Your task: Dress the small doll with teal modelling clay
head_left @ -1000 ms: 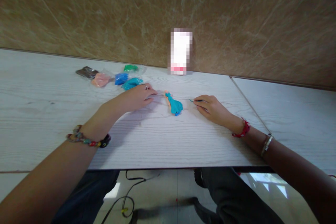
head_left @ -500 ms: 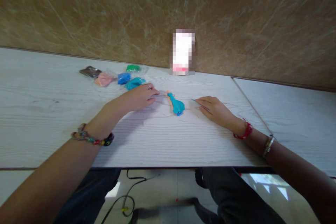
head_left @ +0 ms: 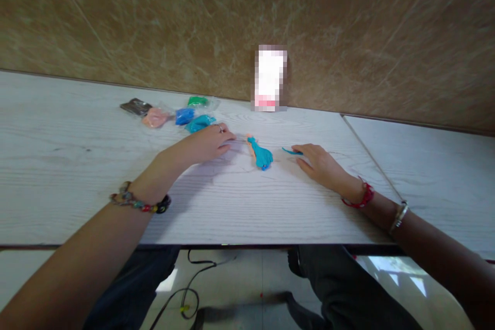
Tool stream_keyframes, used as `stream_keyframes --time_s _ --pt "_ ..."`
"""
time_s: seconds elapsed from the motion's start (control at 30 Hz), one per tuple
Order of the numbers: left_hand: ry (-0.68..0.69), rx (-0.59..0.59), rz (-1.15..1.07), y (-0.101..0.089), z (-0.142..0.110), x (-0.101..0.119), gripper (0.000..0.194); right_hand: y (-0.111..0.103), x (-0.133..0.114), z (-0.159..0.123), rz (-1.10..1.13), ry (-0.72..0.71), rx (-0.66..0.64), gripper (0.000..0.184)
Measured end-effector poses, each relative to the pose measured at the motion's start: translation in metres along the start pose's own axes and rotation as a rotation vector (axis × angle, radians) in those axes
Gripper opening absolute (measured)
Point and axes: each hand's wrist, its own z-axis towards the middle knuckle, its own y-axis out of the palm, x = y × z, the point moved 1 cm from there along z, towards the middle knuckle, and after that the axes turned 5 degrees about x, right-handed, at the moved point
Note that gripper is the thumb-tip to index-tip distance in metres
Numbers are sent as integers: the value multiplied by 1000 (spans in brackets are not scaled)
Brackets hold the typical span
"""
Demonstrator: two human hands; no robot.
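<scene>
A small modelling-clay figure [head_left: 261,155] lies on the white table between my hands, with a blue dress-like part, peach at its upper end and left edge, and darker blue at the bottom. Just left of it is my left hand [head_left: 212,143], fingers bent, a ring on one. A faint thin pale line runs from its fingertips towards the figure's top; what it is stays unclear. On the right, my right hand [head_left: 319,162] rests with fingers stretched forward and thumb apart. Its fingertips touch one end of a thin blue clay strip [head_left: 292,151].
Beyond my left hand lie bags of clay: teal [head_left: 199,123], blue [head_left: 184,116], green [head_left: 197,101], pink [head_left: 155,117] and dark [head_left: 136,106]. A blurred-out upright rectangle [head_left: 270,77] leans against the marbled wall [head_left: 154,26]. The table's front edge faces my legs.
My right hand has drawn back slightly and its thumb has parted further from the fingers. More of the blue clay strip now shows. My left hand and the figure stay nearly in place.
</scene>
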Motion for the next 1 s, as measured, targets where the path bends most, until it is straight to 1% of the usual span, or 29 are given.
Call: stream_keyframes --time_s 0.13,0.3,0.37,0.5,0.63,0.73,0.8,0.93,1.0 --pt "9 -3 18 0 0 0 32 -1 2 1 11 53 12 25" --pt "22 9 18 2 0 -1 32 0 10 4 29 70 91 21" --pt "29 10 33 3 1 -1 32 1 13 4 16 68 73 19" --pt "37 12 38 4 1 -2 31 0 14 5 -8 59 16 21" --pt "53 35 30 4 0 -2 31 -2 10 6 -42 26 46 20" --pt "57 48 39 3 0 -2 30 -2 5 10 -36 -47 94 20" --pt "55 45 39 3 0 -2 30 -1 -1 14 -12 -74 155 21" --pt "34 20 23 3 1 -3 32 5 -23 25 70 -130 277 23" --pt "30 15 17 3 1 -4 33 11 -36 31 105 -164 294 24"
